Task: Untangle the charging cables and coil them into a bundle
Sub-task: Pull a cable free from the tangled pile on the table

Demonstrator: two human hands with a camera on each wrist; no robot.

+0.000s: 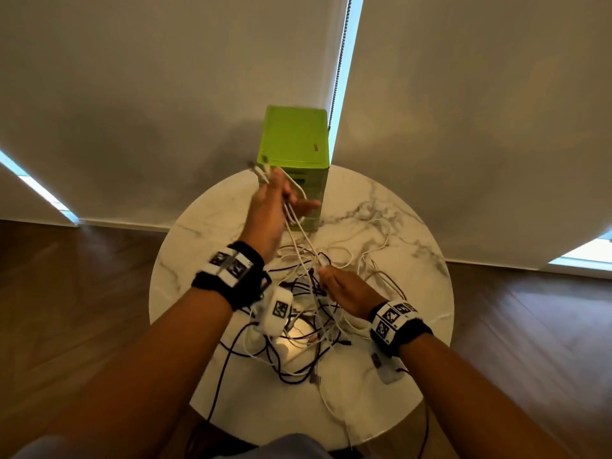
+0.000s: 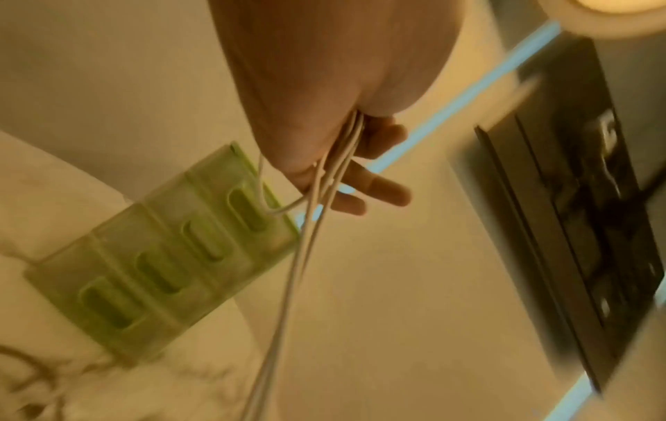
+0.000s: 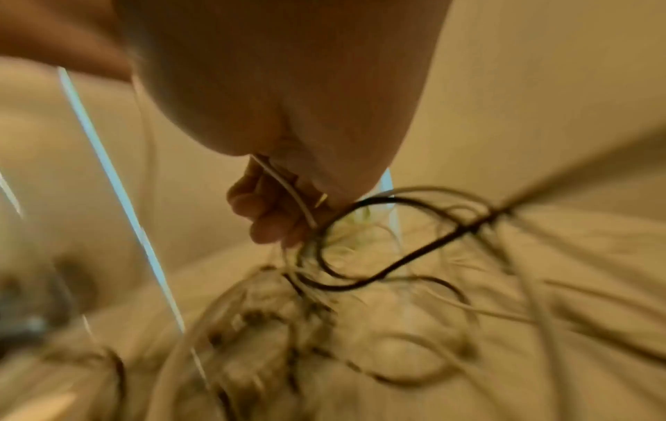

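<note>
A tangle of white and black charging cables (image 1: 308,313) lies in the middle of a round marble table (image 1: 265,402). My left hand (image 1: 278,197) is raised above the table's far side and grips several white cables (image 1: 299,233), whose plug ends (image 1: 258,167) stick up past the fingers. In the left wrist view these white cables (image 2: 346,153) run across the palm while two fingers (image 2: 382,188) stay straight. My right hand (image 1: 331,279) hovers over the tangle and pinches one white cable (image 3: 288,193) with curled fingers. A black cable loop (image 3: 360,256) hangs just below it.
A green drawer box (image 1: 294,140) stands at the table's far edge, right behind my left hand, and shows as the green box (image 2: 162,256) in the left wrist view. Cables hang over the near edge. Roller blinds and wooden floor surround the table.
</note>
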